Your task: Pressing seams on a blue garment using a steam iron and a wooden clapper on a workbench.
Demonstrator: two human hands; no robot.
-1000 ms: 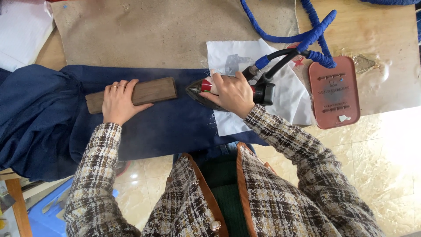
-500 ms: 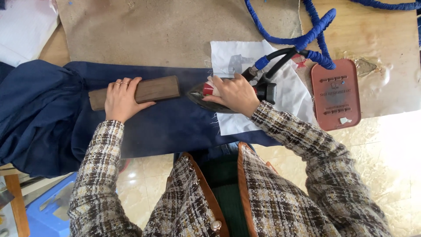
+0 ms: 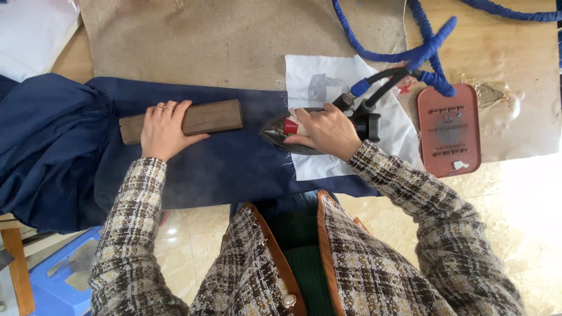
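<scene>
On navy cloth (image 3: 234, 169), left hand (image 3: 163, 130) presses flat on a wooden block (image 3: 205, 117); right hand (image 3: 325, 130) grips a pointed iron (image 3: 278, 131).

— What sort of place is this?

— A garment pressing station in a tailoring or sewing workshop, by the look of it.

— What shows that?

— A wide wooden worktable (image 3: 515, 35) covered with a scorched, stained tan felt pressing pad (image 3: 222, 41). A dark steam iron (image 3: 304, 130) fed by a blue fabric-wrapped hose (image 3: 430, 50) sits on navy blue cloth (image 3: 234, 164) spread flat, beside a reddish-brown rubber iron rest (image 3: 449, 130) and a dark wooden pressing block (image 3: 205, 117).
</scene>
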